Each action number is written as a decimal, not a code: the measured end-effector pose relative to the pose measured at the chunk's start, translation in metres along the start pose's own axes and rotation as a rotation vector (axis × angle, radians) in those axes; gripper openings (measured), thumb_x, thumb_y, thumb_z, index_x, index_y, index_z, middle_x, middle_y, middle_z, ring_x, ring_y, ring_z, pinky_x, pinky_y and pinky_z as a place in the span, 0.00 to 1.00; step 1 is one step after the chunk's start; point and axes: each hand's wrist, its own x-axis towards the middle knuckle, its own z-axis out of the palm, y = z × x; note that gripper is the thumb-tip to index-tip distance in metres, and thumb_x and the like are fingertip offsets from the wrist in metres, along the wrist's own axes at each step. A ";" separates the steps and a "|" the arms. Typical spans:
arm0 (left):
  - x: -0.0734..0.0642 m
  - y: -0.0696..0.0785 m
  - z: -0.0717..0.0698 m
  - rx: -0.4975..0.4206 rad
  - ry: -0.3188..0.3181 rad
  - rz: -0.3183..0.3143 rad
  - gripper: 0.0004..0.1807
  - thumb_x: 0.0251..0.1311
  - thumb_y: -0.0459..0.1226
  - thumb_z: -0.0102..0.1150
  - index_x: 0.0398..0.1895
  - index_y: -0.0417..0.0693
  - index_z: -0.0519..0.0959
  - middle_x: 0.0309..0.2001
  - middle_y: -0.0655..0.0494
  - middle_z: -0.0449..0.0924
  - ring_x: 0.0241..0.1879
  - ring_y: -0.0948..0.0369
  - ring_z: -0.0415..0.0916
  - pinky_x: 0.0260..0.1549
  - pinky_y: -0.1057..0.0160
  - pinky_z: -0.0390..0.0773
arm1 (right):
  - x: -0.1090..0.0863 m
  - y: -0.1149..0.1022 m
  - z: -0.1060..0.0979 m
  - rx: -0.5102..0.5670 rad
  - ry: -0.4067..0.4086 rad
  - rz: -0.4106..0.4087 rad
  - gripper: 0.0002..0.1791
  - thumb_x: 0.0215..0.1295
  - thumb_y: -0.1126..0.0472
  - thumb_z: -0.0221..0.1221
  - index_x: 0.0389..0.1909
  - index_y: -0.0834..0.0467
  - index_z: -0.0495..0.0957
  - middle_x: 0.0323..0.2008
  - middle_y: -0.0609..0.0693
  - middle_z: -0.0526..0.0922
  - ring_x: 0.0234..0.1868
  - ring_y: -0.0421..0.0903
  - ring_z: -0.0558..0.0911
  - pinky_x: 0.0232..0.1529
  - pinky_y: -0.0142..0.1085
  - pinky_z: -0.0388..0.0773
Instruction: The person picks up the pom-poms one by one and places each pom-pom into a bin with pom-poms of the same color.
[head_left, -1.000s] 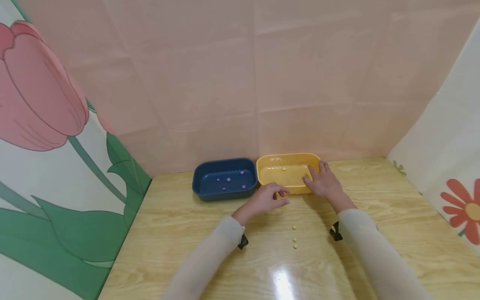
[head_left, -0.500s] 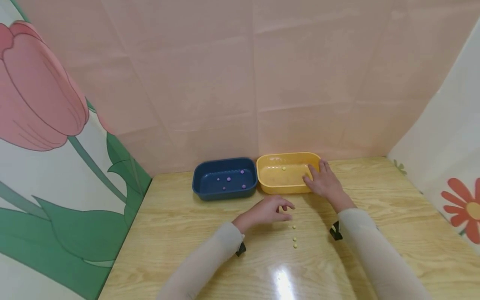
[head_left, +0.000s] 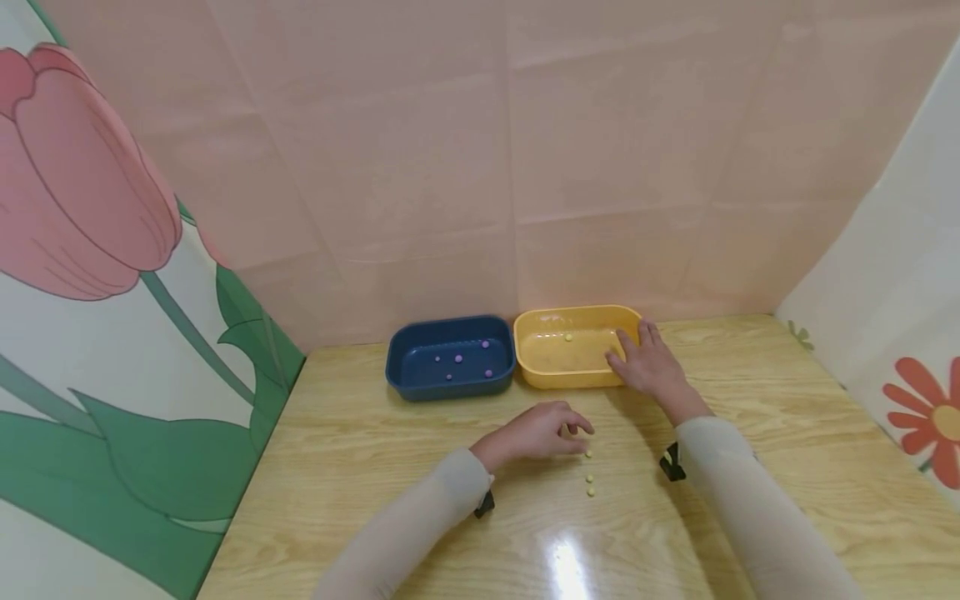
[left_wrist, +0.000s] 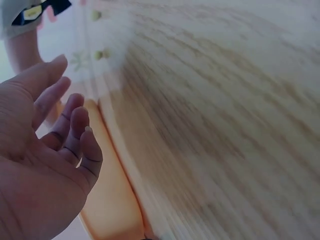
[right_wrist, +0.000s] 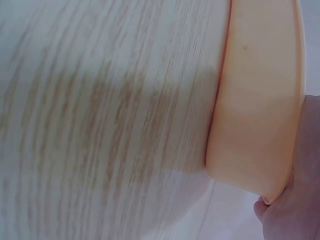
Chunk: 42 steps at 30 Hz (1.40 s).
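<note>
My left hand is over the table, thumb and index tip right at the farthest of three small yellow beads. In the left wrist view its fingers curl loosely, with nothing between them. A second yellow bead and a third bead lie nearer me. My right hand grips the right end of the yellow tray, some fingers over the rim and others inside. The right wrist view shows that hand at the tray's corner. One yellow bead lies inside the tray.
A dark blue tray stands left of the yellow one, with several purple beads in it. Both trays sit at the back of the wooden table, against a pink backdrop. Flower-printed panels flank the table.
My left hand has moved from the yellow tray's front rim towards me, down to the row of beads. My right hand has stayed on the tray.
</note>
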 end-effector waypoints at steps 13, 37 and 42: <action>0.005 0.004 0.011 0.011 -0.061 -0.017 0.15 0.68 0.46 0.65 0.56 0.63 0.84 0.40 0.66 0.77 0.38 0.73 0.71 0.40 0.76 0.71 | 0.000 0.003 0.001 0.007 -0.013 0.001 0.40 0.80 0.42 0.38 0.78 0.69 0.51 0.75 0.79 0.36 0.76 0.76 0.37 0.73 0.67 0.43; 0.010 0.004 0.022 0.038 -0.078 -0.033 0.12 0.66 0.44 0.67 0.52 0.64 0.86 0.38 0.70 0.75 0.37 0.75 0.70 0.37 0.77 0.70 | 0.002 0.004 0.004 0.003 -0.006 -0.005 0.43 0.80 0.37 0.33 0.78 0.68 0.52 0.76 0.79 0.35 0.76 0.75 0.37 0.73 0.66 0.42; 0.012 0.005 0.022 0.056 -0.057 -0.025 0.07 0.66 0.43 0.67 0.45 0.62 0.87 0.34 0.71 0.76 0.34 0.75 0.71 0.36 0.78 0.69 | 0.003 0.005 0.004 0.008 -0.014 -0.002 0.40 0.80 0.41 0.38 0.78 0.68 0.51 0.75 0.79 0.35 0.76 0.76 0.36 0.73 0.67 0.42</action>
